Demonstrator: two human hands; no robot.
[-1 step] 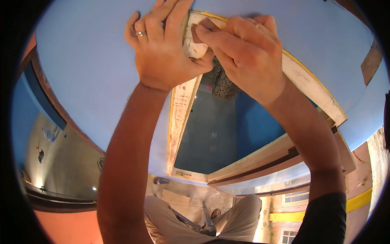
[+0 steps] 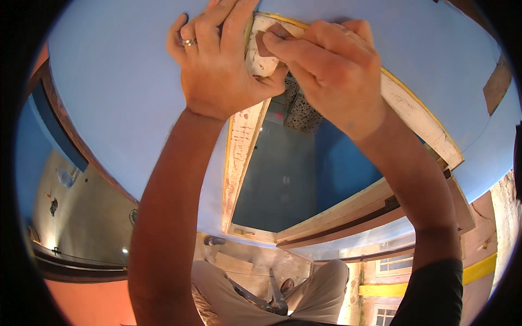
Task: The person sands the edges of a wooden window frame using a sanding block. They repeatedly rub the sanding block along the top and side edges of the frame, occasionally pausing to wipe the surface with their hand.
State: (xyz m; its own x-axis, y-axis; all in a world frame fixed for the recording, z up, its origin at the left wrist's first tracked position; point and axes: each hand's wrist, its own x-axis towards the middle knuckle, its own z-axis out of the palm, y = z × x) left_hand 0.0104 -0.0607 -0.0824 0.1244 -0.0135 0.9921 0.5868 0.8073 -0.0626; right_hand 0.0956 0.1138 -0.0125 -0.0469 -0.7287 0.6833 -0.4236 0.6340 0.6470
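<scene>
Both my hands are raised to the upper corner of a worn, white-painted wooden window frame set in a light blue wall. My left hand, a ring on one finger, wraps around the frame's top corner, fingers on the wall side and thumb on the inner side. My right hand presses a small reddish-brown piece, possibly sandpaper, against the same corner with its fingertips. The two hands touch at the thumbs.
An open wooden sash swings out at the lower right. Through the opening I see a dark blue room and speckled floor. My beige-trousered legs and a dark tool are below. Dark wood trim runs along the left.
</scene>
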